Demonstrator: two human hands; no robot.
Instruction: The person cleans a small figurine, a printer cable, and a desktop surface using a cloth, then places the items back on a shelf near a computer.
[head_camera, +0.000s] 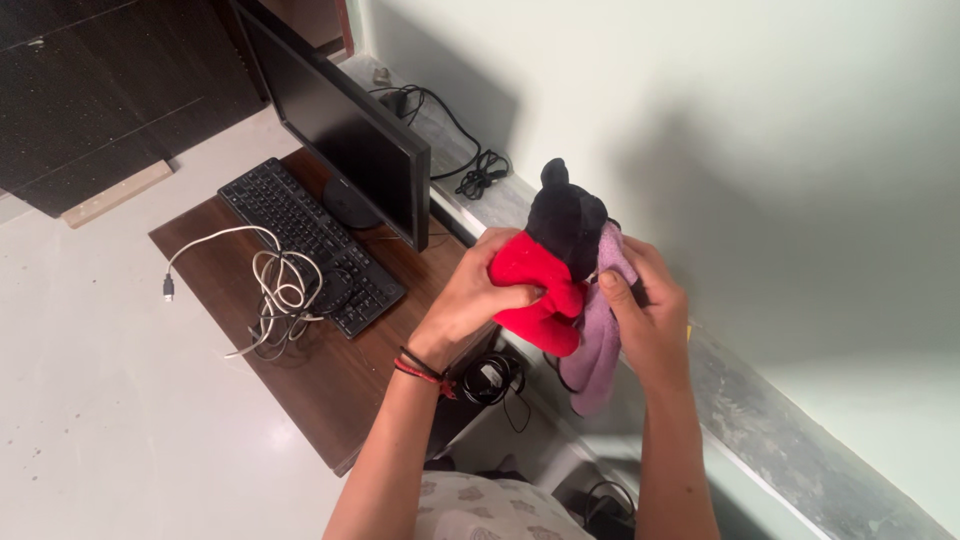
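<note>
Head view: left hand (480, 295) clasps the upright black-and-red plush toy (550, 270); right hand (645, 315) presses a lilac fleece cloth (598, 345) against its right flank

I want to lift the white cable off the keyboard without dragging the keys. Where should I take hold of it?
Grip the white cable at its bunched coil, coming from above: the loops are gathered there on the keyboard, while the loose plug end trails off toward the desk edge.
</note>
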